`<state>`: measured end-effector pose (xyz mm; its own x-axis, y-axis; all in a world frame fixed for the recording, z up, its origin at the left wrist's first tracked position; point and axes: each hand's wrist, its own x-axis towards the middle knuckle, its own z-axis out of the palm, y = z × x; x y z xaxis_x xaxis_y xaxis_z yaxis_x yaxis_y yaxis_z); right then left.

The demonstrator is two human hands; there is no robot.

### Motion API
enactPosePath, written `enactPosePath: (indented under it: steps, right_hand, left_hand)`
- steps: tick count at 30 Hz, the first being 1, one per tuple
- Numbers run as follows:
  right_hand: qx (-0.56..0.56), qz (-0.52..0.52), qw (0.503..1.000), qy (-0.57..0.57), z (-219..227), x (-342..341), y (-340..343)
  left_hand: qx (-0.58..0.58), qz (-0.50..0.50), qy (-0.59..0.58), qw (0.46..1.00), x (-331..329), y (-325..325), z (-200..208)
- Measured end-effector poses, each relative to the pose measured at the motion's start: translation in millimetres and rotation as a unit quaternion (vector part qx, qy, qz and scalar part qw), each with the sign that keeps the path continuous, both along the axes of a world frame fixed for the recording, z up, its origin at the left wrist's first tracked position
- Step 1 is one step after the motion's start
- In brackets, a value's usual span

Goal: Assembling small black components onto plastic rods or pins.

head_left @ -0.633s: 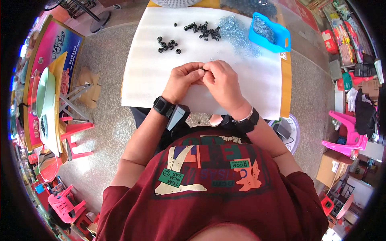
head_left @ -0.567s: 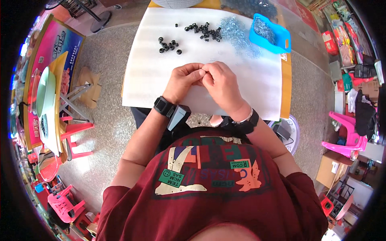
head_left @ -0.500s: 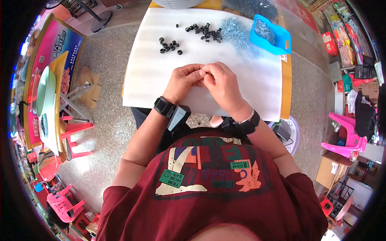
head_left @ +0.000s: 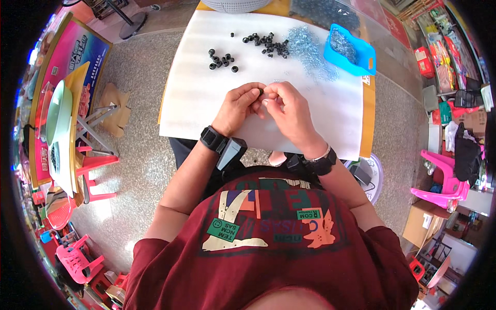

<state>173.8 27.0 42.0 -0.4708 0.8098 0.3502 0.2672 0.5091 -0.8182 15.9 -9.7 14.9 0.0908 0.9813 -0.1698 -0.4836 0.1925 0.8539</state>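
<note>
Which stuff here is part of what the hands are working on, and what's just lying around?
In use:
left hand and right hand, pinching a small dark piece between them
black ring-shaped parts in two clusters
pile of small silvery parts
blue tray of more silvery parts
white sheet as work surface

Lying about:
pink plastic chairs
cardboard box
white basket

Small dark bead-like piece [head_left: 261, 92] pinched between fingertips of left hand [head_left: 238, 107] and right hand [head_left: 290, 112], held just above the white worktop [head_left: 196, 103]; mostly hidden by the fingers, shape hard to tell. Both hands meet at the tips, curled, wrists resting near the worktop's near edge. Piece looks black and round.
</note>
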Motion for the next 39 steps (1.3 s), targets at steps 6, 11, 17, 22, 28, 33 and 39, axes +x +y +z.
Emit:
enactPosePath:
  steps: [6, 11, 17, 22, 28, 33, 39]
  right_hand:
    - [-0.013, -0.003, 1.0, 0.021, -2, -1, -2]
    - [0.007, -0.005, 1.0, 0.001, -1, -4, -2]
    - [0.029, -0.017, 0.999, 0.0, 0, -2, 0]
    - [-0.032, -0.025, 0.998, 0.049, 4, -1, 0]
    - [-0.147, 0.002, 0.98, 0.132, -7, 1, 2]
    - [-0.206, 0.007, 0.968, 0.144, -4, 1, 1]
    - [-0.212, 0.004, 0.965, 0.153, -5, 2, 1]
  left_hand:
    - [0.002, -0.01, 0.026, 1.0, -2, -1, 2]
    - [0.0, 0.005, 0.037, 0.999, 1, -3, 4]
    - [0.011, -0.023, 0.008, 1.0, -2, -1, -1]
    - [0.003, -0.009, -0.045, 0.999, -3, -1, 0]
    - [-0.007, 0.011, -0.064, 0.998, -4, -2, 2]
    - [0.006, 0.007, -0.078, 0.997, -4, -2, -1]
    - [0.003, 0.014, -0.071, 0.997, -4, -2, -1]
